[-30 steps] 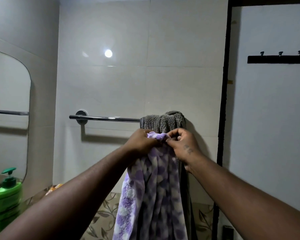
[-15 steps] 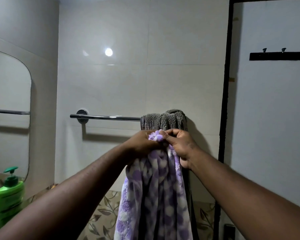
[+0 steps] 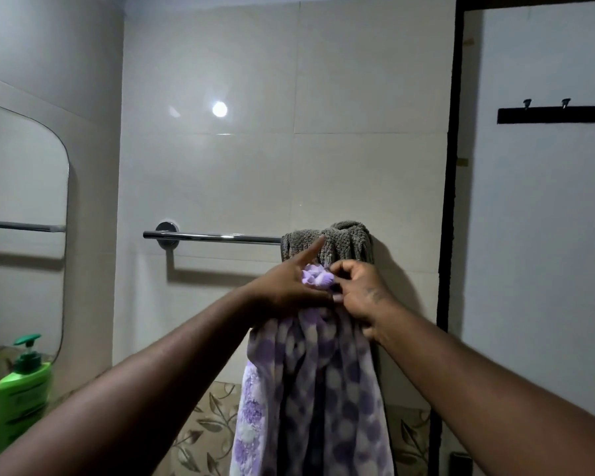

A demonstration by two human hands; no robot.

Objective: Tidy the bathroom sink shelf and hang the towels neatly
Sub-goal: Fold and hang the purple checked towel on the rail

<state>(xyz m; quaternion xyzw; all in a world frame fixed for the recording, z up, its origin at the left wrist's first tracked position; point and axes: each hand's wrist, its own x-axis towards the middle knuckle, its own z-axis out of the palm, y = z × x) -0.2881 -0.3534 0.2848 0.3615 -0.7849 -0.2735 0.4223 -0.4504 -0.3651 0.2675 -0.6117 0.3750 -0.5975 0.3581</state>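
Note:
A purple-and-white patterned towel point(image 3: 313, 389) hangs in a bunched column below both my hands. My left hand point(image 3: 289, 286) grips its gathered top from the left, with the index finger stretched up toward the grey towel point(image 3: 337, 242). My right hand point(image 3: 361, 290) pinches the same bunched top from the right. The grey towel is crumpled over the right end of the chrome towel bar point(image 3: 213, 238) on the tiled wall, just above my hands.
A green pump bottle point(image 3: 18, 389) stands at the lower left beside a mirror point(image 3: 21, 218). A dark door frame point(image 3: 449, 201) runs down the right. A black hook rail point(image 3: 557, 113) is mounted on the white surface beyond it.
My left index finger has lifted off the purple towel and now points up at the grey one. Both hands have shifted slightly, still holding the bunched top.

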